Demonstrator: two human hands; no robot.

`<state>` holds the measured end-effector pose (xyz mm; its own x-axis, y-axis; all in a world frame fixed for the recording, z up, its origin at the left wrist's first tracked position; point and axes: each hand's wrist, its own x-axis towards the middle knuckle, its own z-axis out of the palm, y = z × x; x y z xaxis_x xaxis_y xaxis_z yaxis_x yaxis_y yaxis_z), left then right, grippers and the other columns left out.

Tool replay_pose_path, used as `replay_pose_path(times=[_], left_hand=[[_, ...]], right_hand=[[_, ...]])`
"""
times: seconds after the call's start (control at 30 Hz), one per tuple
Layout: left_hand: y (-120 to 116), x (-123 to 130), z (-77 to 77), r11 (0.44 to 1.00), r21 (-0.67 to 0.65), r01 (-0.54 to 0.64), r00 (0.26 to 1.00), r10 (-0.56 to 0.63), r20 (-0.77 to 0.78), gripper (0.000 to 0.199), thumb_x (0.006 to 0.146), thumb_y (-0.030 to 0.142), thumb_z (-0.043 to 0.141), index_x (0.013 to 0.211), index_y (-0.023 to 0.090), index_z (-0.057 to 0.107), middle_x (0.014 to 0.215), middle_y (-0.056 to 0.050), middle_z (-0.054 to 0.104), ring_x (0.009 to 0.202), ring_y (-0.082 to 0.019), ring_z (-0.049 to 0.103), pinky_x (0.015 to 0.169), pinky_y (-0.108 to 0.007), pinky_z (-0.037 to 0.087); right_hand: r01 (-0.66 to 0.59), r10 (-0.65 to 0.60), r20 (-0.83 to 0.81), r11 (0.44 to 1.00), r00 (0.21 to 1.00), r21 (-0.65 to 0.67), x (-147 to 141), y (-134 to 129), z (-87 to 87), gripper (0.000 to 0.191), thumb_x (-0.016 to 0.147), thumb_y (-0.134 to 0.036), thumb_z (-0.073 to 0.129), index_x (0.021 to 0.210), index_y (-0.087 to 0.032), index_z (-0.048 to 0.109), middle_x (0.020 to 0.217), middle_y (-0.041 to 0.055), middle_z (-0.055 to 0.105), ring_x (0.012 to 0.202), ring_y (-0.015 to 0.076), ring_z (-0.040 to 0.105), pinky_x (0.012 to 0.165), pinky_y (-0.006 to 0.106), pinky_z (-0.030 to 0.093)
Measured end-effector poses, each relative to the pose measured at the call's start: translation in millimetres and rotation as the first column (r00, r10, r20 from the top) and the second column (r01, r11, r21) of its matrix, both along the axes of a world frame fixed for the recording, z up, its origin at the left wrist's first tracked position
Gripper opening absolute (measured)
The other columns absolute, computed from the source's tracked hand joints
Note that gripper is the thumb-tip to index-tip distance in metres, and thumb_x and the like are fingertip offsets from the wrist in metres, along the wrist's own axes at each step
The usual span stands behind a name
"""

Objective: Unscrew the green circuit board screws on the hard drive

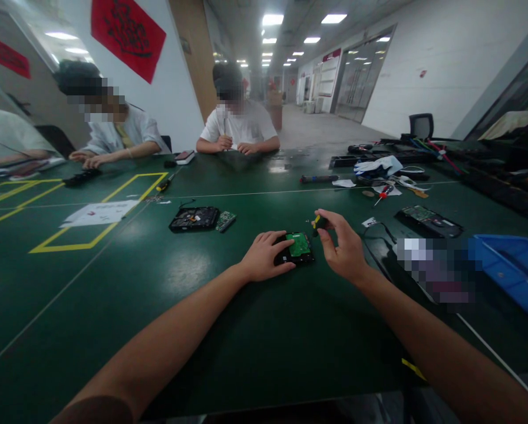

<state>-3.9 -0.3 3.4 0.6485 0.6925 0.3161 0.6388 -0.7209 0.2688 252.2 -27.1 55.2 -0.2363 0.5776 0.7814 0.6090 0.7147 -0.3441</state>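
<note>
My left hand (268, 257) lies over a hard drive (307, 255), thumb along its near edge and fingers across its far side, holding it against the table. The drive's green circuit board (297, 245) faces up, partly covered by my fingers. Just right of the drive, my right hand (341, 241) is closed on a black-and-yellow screwdriver (319, 222), pinched between thumb and fingers. The tool's tip is too small to make out. Further left rest another hard drive (194, 218) and a loose circuit board (225, 221).
A third hard drive (429, 220), a phone-like blurred object (432, 277) and a blue bin (511, 265) lie to the right. Behind them are a red screwdriver (383, 194) and gloves (379, 166). Across the green table (202, 330) sit several people. Another yellow screwdriver (164, 184) lies left.
</note>
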Motion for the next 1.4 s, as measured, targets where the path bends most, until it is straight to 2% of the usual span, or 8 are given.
replay_pose_path(times=[0.1, 0.3, 0.6, 0.77, 0.9, 1.03, 1.2, 1.4], left_hand=[[0.7, 0.3, -0.3, 1.000, 0.003, 0.004, 1.000, -0.004, -0.003, 0.073, 0.089, 0.067, 0.063, 0.152, 0.032, 0.050, 0.158, -0.011, 0.043, 0.141, -0.037, 0.043, 0.117, -0.059, 0.034], [0.6, 0.4, -1.1, 1.000, 0.008, -0.006, 1.000, 0.006, -0.004, 0.073, 0.090, 0.068, 0.062, 0.152, 0.032, 0.049, 0.158, -0.010, 0.043, 0.142, -0.036, 0.043, 0.118, -0.058, 0.034], [0.9, 0.9, -1.3, 1.000, 0.013, -0.005, 1.000, 0.005, -0.011, 0.073, 0.090, 0.068, 0.061, 0.151, 0.031, 0.050, 0.157, -0.012, 0.043, 0.142, -0.036, 0.043, 0.117, -0.058, 0.034], [0.6, 0.8, -1.5, 1.000, 0.013, -0.009, 1.000, 0.009, -0.008, 0.073, 0.090, 0.068, 0.061, 0.151, 0.031, 0.051, 0.157, -0.011, 0.044, 0.141, -0.036, 0.043, 0.118, -0.059, 0.034], [0.3, 0.6, -1.0, 1.000, 0.015, -0.006, 1.000, 0.006, -0.012, 0.073, 0.090, 0.068, 0.061, 0.151, 0.031, 0.051, 0.157, -0.012, 0.044, 0.141, -0.037, 0.043, 0.118, -0.058, 0.034], [0.5, 0.9, -1.6, 1.000, 0.014, -0.005, 1.000, 0.005, -0.007, 0.072, 0.090, 0.067, 0.062, 0.151, 0.031, 0.051, 0.157, -0.012, 0.044, 0.141, -0.037, 0.044, 0.117, -0.058, 0.034], [0.9, 1.0, -2.5, 1.000, 0.013, -0.007, 1.000, 0.007, -0.011, 0.072, 0.090, 0.067, 0.061, 0.152, 0.031, 0.050, 0.157, -0.012, 0.043, 0.142, -0.037, 0.043, 0.117, -0.059, 0.034], [1.7, 0.5, -2.7, 1.000, 0.008, -0.004, 1.000, 0.004, -0.002, 0.072, 0.090, 0.067, 0.062, 0.151, 0.032, 0.050, 0.158, -0.011, 0.043, 0.142, -0.038, 0.043, 0.117, -0.060, 0.034]], right_hand=[[-0.018, 0.018, 0.013, 1.000, 1.000, 0.005, -2.4, -1.9, 1.5, 0.051, 0.099, -0.019, 0.055, 0.148, -0.032, 0.046, 0.134, 0.0104, 0.062, 0.110, 0.0273, 0.065, 0.095, 0.052, 0.057], [0.015, -0.014, -0.014, 0.997, 1.000, 0.075, -3.5, -5.7, 8.0, 0.043, 0.095, -0.019, 0.065, 0.135, -0.033, 0.057, 0.113, 0.0079, 0.059, 0.097, 0.0250, 0.065, 0.086, 0.049, 0.059], [-0.009, 0.008, 0.023, 0.999, 1.000, 0.044, -1.0, -3.0, 5.1, 0.053, 0.098, -0.015, 0.056, 0.148, -0.031, 0.048, 0.135, 0.0108, 0.061, 0.118, 0.0285, 0.062, 0.097, 0.052, 0.056], [0.030, -0.032, 0.013, 0.996, 0.999, 0.081, -0.7, -2.9, 6.9, 0.045, 0.095, -0.019, 0.065, 0.138, -0.030, 0.055, 0.119, 0.0094, 0.061, 0.105, 0.0267, 0.065, 0.090, 0.049, 0.058], [0.009, -0.010, 0.025, 0.998, 1.000, 0.058, -0.4, -1.5, 5.3, 0.047, 0.098, -0.016, 0.059, 0.141, -0.030, 0.052, 0.124, 0.0093, 0.062, 0.101, 0.0250, 0.066, 0.091, 0.049, 0.058], [0.048, -0.048, 0.016, 0.998, 0.999, 0.046, -1.2, -1.0, 2.5, 0.051, 0.097, -0.019, 0.060, 0.146, -0.029, 0.047, 0.126, 0.0108, 0.062, 0.101, 0.0264, 0.066, 0.089, 0.050, 0.058], [0.064, -0.063, -0.017, 0.996, 0.998, 0.070, -1.1, -1.1, 3.4, 0.048, 0.095, -0.022, 0.066, 0.140, -0.028, 0.050, 0.123, 0.0109, 0.061, 0.101, 0.0266, 0.065, 0.083, 0.047, 0.059], [0.053, -0.052, -0.015, 0.995, 0.999, 0.082, 1.0, -1.2, 4.8, 0.042, 0.095, -0.023, 0.067, 0.135, -0.030, 0.056, 0.116, 0.0085, 0.063, 0.097, 0.0254, 0.066, 0.085, 0.047, 0.059]])
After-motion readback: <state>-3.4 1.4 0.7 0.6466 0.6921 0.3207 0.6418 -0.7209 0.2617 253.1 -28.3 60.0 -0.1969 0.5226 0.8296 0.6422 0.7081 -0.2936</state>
